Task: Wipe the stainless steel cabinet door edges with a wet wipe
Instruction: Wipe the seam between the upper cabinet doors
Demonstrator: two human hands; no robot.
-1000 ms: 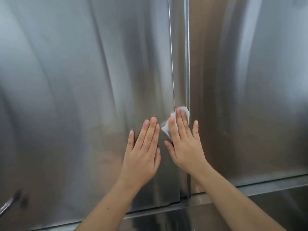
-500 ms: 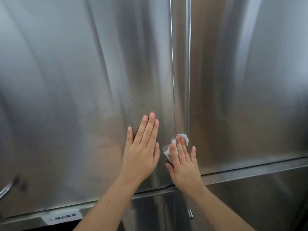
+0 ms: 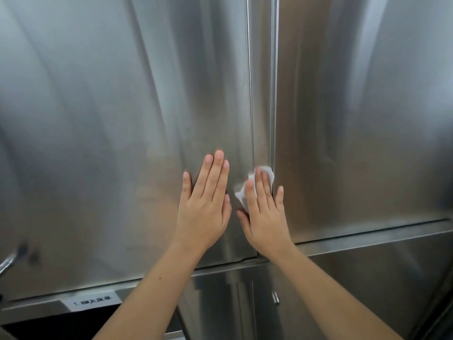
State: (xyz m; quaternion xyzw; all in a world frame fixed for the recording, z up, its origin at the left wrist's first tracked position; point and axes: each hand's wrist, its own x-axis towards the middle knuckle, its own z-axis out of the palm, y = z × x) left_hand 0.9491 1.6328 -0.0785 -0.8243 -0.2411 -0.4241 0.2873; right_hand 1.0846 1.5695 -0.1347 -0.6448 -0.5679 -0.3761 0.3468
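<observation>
Both hands lie flat: left hand (image 3: 203, 212) on the door (image 3: 117, 143), right hand (image 3: 266, 219) pressing the wet wipe (image 3: 266, 172) to its edge.

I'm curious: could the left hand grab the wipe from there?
Probably yes: the left hand lies flat on the door beside the wipe, nothing between them, though the right hand presses on it.

white wipe (image 3: 255, 182), silver-grey brushed doors (image 3: 122, 143)

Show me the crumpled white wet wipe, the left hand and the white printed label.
crumpled white wet wipe (image 3: 268, 171), head view, top corner.
left hand (image 3: 204, 213), head view, its back.
white printed label (image 3: 92, 302), head view, centre.
</observation>
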